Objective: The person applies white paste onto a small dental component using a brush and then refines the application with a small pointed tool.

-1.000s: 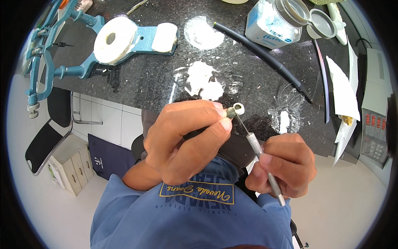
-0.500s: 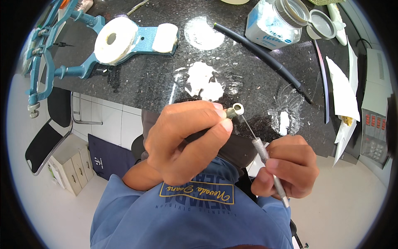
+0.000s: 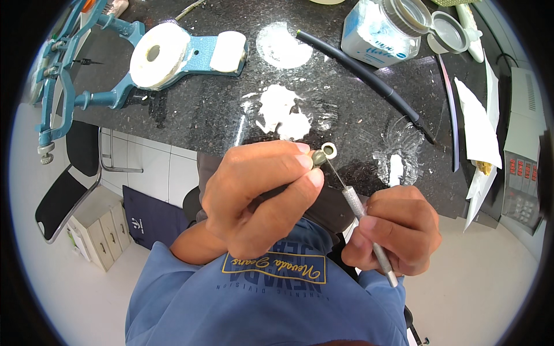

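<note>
Between thumb and fingertips, my left hand (image 3: 262,193) pinches a small dental piece, a greenish-grey metallic crown-like part (image 3: 319,157) with a pale ring (image 3: 329,150) around a dark opening. My right hand (image 3: 398,230) grips a slim silver dental hand instrument (image 3: 353,200) with a knurled handle, held like a pen. Its thin tip slants up to the left and reaches the edge of the ring. Whether the tip presses on the piece is too fine to make out. Both hands hover over the front edge of the dark speckled table (image 3: 202,124).
A blue dental articulator (image 3: 196,55) with white plaster stands back left. White powder patches (image 3: 283,112) lie ahead of my hands, another (image 3: 396,170) to the right. Beyond are a dark pen-like tool (image 3: 369,78), an open jar (image 3: 372,34), white paper (image 3: 478,124) and a keypad device (image 3: 522,173).
My right hand and the instrument have shifted slightly to the left and up. The small piece has turned a little in my left fingertips, showing more of its rounded side.
</note>
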{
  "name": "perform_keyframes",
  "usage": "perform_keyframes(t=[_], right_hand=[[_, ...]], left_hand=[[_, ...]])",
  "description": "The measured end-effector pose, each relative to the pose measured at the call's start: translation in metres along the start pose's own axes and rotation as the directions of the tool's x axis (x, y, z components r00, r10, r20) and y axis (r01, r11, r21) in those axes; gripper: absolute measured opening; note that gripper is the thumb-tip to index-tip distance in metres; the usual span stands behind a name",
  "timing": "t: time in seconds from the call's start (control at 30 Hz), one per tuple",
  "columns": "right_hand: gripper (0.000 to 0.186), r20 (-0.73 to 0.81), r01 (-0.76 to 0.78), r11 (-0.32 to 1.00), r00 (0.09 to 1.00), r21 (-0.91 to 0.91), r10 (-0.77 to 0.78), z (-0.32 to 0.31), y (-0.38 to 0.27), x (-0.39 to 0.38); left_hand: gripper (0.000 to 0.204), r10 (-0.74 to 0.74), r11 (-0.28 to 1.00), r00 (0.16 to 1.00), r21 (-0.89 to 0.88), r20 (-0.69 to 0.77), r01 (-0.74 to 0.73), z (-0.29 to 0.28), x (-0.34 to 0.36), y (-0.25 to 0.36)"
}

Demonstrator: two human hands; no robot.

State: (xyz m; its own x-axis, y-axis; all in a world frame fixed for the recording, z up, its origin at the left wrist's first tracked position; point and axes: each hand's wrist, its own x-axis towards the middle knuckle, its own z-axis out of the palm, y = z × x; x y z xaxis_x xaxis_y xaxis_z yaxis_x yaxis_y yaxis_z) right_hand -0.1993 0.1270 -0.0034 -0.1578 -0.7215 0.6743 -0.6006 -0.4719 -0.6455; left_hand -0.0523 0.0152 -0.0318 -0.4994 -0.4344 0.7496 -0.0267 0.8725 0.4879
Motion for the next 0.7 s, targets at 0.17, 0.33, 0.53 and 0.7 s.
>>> perform_keyframes(t=[0.17, 0.33, 0.53, 0.7], right_hand=[[0.031, -0.011, 0.008, 1.0, 1.0, 0.001, -0.008, 0.0003, 0.0003, -0.0006], [0.03, -0.002, 0.005, 1.0, 1.0, 0.001, -0.005, 0.0, -0.0002, 0.0], [0.031, -0.007, -0.006, 1.0, 1.0, -0.016, 0.006, 0.0001, -0.0006, -0.0004], [0.03, 0.008, 0.0, 1.0, 1.0, 0.008, 0.0, -0.0007, -0.0002, -0.0001]], left_hand=[[0.04, 0.003, 1.0, 1.0, 0.004, -0.018, -0.003, 0.0008, -0.0008, 0.0001], [0.04, 0.002, 1.0, 1.0, 0.001, -0.026, -0.002, 0.0017, -0.0011, 0.0005], [0.04, -0.003, 1.0, 0.998, -0.003, -0.056, 0.003, 0.0045, -0.0012, 0.0014], [0.039, -0.011, 1.0, 0.999, 0.005, -0.048, 0.011, 0.0034, -0.0009, 0.0023]])
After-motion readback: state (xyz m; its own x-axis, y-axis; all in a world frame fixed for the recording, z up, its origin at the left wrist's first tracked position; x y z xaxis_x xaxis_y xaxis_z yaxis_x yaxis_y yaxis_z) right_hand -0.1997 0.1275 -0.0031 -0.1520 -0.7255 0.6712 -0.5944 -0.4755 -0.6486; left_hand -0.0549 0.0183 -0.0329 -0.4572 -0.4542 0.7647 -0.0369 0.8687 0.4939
